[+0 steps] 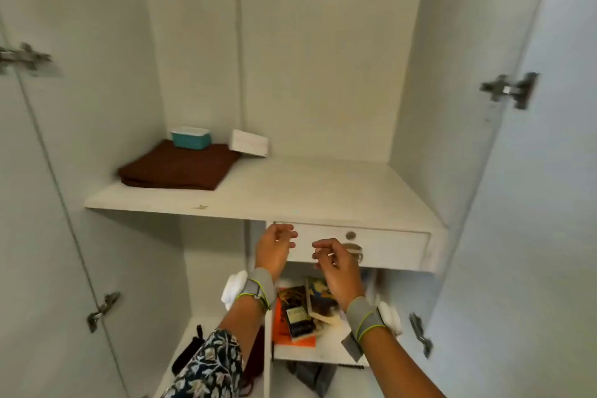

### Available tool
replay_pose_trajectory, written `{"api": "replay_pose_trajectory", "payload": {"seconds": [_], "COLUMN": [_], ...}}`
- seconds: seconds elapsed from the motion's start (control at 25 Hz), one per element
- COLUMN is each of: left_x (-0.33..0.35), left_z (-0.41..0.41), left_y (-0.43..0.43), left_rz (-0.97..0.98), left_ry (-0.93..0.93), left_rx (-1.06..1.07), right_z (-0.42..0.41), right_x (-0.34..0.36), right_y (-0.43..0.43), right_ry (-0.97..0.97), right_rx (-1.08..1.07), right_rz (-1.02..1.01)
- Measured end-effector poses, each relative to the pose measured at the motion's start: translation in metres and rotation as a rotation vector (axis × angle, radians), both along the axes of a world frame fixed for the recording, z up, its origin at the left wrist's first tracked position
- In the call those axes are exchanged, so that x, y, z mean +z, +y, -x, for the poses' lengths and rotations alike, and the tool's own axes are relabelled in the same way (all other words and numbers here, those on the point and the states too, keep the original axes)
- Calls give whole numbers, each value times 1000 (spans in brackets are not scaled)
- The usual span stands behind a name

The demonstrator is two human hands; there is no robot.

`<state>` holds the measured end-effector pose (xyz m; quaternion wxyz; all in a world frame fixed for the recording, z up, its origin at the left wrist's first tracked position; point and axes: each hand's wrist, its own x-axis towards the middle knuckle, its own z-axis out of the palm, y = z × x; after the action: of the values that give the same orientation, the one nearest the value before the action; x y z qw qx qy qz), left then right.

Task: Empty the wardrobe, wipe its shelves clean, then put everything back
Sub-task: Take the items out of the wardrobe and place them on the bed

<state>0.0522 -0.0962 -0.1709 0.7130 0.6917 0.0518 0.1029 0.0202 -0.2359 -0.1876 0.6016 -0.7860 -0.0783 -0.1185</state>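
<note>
Inside the white wardrobe [323, 58], a person's left hand [274, 249] and right hand [337, 265] hover before a white drawer [391, 245], fingers loosely curled and apparently holding nothing, while a folded brown cloth [176, 170], a teal white-lidded box [190, 138] and a white carton [250, 142] sit on the white shelf [307, 191] above.

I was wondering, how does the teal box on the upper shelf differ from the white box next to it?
The teal box has a teal body under a white lid; the white box is white all over. The teal box sits on the folded brown cloth, while the white box stands to its right, at the cloth's edge. Both are small, rectangular and at the back of the upper shelf.
</note>
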Motion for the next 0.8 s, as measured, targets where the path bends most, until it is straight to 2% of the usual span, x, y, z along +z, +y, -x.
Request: {"api": "replay_pose_trajectory", "payload": {"seconds": [0.2, 0.36, 0.52, 0.68, 0.8], "left_x": [16, 21, 27, 20, 20], "left_z": [-86, -165, -242, -310, -362], "left_y": [115, 190, 237, 274, 294], "left_rz": [-5, -90, -129, 13, 52], "left_ry": [-68, -19, -2, 60, 52], "left_rx": [276, 362, 367, 372, 382], "right_z": [-98, -184, -271, -340, -391], "right_x": [24, 28, 28, 24, 26], "right_y": [80, 143, 196, 229, 251], "right_ry": [-85, -58, 65, 272, 364], "right_rx": [80, 60, 40, -14, -34], "right_rz": [-7, -33, -123, -291, -491]}}
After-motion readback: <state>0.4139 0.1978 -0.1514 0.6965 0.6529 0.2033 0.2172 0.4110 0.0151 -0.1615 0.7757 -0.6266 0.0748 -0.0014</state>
